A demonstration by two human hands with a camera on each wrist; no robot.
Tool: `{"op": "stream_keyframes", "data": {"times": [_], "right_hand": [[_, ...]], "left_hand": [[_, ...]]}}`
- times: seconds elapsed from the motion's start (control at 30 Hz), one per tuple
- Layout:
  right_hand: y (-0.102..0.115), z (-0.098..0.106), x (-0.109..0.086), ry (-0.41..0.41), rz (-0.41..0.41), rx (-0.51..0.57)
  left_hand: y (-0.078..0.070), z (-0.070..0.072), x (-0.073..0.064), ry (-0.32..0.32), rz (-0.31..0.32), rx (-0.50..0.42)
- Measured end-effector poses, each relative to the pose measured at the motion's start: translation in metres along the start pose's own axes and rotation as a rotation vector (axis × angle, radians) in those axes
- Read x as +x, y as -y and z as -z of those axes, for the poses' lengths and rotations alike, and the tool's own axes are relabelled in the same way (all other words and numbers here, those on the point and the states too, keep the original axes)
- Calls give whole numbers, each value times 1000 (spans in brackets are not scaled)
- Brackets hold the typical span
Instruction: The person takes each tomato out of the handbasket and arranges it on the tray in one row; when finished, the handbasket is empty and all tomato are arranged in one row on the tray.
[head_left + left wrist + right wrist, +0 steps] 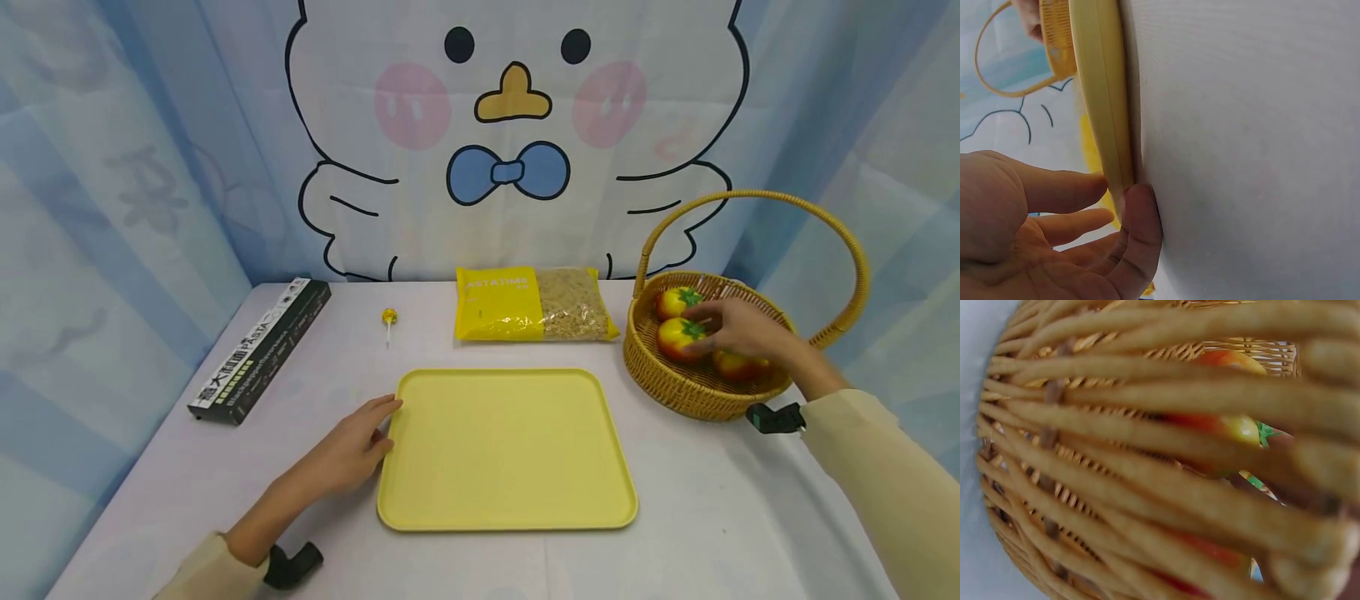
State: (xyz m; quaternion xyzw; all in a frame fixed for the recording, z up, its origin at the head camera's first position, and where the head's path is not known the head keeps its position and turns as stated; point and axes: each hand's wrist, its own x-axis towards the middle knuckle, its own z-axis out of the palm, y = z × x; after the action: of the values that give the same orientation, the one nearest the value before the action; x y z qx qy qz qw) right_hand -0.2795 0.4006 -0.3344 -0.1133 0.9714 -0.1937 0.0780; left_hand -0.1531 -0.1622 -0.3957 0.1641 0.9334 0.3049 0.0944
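Note:
My right hand reaches into a wicker basket with a tall hoop handle. Its thumb and fingers span a tomato-like fruit, yellow and red with a green leafy top. A similar fruit sits behind it, and a third lies partly under the hand. Through the basket weave, the right wrist view shows red-and-yellow fruit; most of the hand is hidden. My left hand rests at the left edge of a yellow tray, thumb and fingertips touching the rim.
At the back middle lies a yellow pasta bag with a see-through side. Left of it is a small yellow lollipop. A long black-and-white pasta box lies slanted at the left. A patterned curtain hangs behind the table.

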Motion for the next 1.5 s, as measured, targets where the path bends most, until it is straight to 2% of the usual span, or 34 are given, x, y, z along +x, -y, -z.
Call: {"op": "stream_keyframes", "data": {"times": [0.23,0.67,1.07,1.5], "right_hand": [[5,-5,3,-3,-4,1],[6,-8,5,-7,48,-23],[7,-7,2,-40,1,-14],[14,5,-2,-65,-35,-10]], "left_hand": [[0,0,0,2,18,-8],[2,3,-1,44,70,-58],[4,2,-1,48,72,-59],[1,5,-3,55,68,-53]]}}
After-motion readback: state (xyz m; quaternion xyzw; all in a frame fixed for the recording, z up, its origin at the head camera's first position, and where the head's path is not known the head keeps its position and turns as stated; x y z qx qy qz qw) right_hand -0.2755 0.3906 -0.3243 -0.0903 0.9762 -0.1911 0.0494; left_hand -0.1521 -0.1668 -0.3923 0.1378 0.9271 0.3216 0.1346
